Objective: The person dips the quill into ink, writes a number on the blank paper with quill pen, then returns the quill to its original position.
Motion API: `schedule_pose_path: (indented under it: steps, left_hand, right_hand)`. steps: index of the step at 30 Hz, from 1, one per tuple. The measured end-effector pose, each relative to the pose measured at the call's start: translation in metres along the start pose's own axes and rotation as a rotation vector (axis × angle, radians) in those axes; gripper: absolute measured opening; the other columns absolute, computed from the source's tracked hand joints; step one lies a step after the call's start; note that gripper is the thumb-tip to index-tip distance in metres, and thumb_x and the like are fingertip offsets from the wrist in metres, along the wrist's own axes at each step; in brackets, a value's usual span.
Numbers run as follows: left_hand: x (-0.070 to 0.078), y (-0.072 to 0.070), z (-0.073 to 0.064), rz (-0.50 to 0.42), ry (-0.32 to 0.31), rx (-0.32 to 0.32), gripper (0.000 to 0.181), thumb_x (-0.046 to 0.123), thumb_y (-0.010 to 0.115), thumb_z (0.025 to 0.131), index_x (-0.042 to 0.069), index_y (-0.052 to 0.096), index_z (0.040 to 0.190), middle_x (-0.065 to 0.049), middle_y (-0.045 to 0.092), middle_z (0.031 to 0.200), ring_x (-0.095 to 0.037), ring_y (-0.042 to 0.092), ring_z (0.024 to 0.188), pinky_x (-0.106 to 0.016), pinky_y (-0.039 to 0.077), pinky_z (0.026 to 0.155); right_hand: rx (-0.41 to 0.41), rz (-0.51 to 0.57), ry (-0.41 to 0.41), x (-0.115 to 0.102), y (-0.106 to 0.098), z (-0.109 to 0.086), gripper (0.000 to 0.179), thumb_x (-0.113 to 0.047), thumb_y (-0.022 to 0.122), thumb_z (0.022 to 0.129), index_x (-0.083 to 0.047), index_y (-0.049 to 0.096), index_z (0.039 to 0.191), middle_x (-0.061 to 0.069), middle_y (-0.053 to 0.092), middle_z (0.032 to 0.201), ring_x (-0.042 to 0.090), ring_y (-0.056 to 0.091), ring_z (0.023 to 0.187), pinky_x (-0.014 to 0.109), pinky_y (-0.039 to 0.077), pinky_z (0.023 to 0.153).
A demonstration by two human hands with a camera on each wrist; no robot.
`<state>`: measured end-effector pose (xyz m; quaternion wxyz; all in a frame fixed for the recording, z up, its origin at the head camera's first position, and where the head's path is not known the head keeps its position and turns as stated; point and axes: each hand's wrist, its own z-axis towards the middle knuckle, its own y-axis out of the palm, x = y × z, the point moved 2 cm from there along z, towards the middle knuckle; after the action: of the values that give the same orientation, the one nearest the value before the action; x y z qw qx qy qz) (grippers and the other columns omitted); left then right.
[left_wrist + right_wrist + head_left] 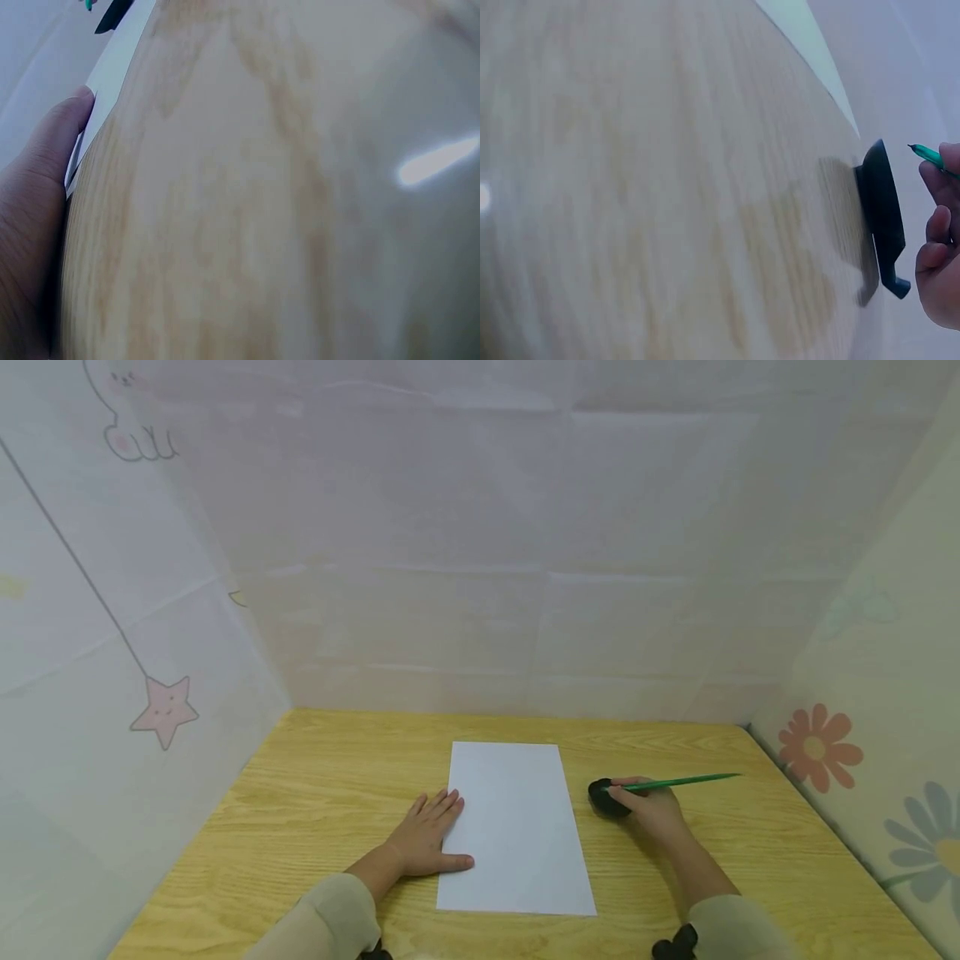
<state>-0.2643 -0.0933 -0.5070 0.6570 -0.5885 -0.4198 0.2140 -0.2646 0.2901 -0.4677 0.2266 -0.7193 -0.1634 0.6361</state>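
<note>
A sheet of white paper (pixel 517 835) lies on the wooden table. My left hand (pixel 423 839) rests flat at its left edge with fingers spread, thumb and fingertips over the paper. To the right of the sheet, my right hand (pixel 662 814) pinches a slim green brush (pixel 690 780), whose long handle points off to the right. Its dark pointed tip, seen in the right wrist view beside the fingers (pixel 939 184), is above a small black dish (pixel 883 202). That dish sits on the table with a stubby projection on one side, partly covered by my hand in the head view.
The wood-grain table (pixel 322 777) ends at a pale cloth backdrop (pixel 480 568) behind. Side cloths printed with a star (pixel 165 710) and flowers (pixel 819 748) hang along the left and right edges. Dark wrist straps show below both sleeves.
</note>
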Motion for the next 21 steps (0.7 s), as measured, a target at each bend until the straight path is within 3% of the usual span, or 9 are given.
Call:
schedule_pose_path:
  steps: [7, 15, 19, 21]
  left_hand:
    - [0.002, -0.002, -0.001, 0.021, -0.017, -0.009, 0.100, 0.070, 0.054, 0.086, 0.006, 0.025, 0.156, -0.010, 0.020, 0.164, -0.028, 0.016, 0.153, -0.054, 0.011, 0.123]
    - [0.001, 0.000, 0.000, 0.035, -0.016, -0.013, 0.100, 0.071, 0.053, 0.086, 0.006, 0.023, 0.156, -0.010, 0.019, 0.165, -0.028, 0.014, 0.153, -0.054, 0.010, 0.123]
    - [0.002, -0.001, 0.000, 0.032, -0.012, -0.013, 0.100, 0.072, 0.052, 0.086, 0.006, 0.023, 0.156, -0.010, 0.019, 0.165, -0.028, 0.014, 0.153, -0.054, 0.010, 0.123]
    - [0.002, -0.001, -0.001, 0.022, -0.010, -0.008, 0.101, 0.072, 0.053, 0.086, 0.006, 0.024, 0.156, -0.010, 0.020, 0.164, -0.029, 0.015, 0.153, -0.055, 0.010, 0.123]
  right_hand:
    - [0.020, 0.041, -0.036, -0.012, 0.014, 0.003, 0.047, -0.038, 0.065, 0.094, -0.001, 0.065, 0.124, 0.019, 0.062, 0.132, 0.037, 0.053, 0.128, 0.046, 0.046, 0.106]
    - [0.007, 0.094, -0.039, -0.024, 0.029, 0.010, 0.047, -0.036, 0.065, 0.095, 0.000, 0.064, 0.125, 0.021, 0.059, 0.135, 0.040, 0.050, 0.131, 0.052, 0.042, 0.109]
    - [0.017, 0.070, -0.046, -0.029, 0.039, 0.015, 0.045, -0.037, 0.064, 0.095, -0.003, 0.066, 0.124, 0.020, 0.060, 0.135, 0.040, 0.052, 0.129, 0.049, 0.046, 0.105]
    - [0.027, 0.082, -0.036, -0.031, 0.044, 0.017, 0.043, -0.035, 0.064, 0.094, -0.003, 0.067, 0.123, 0.019, 0.061, 0.133, 0.039, 0.056, 0.120, 0.042, 0.052, 0.097]
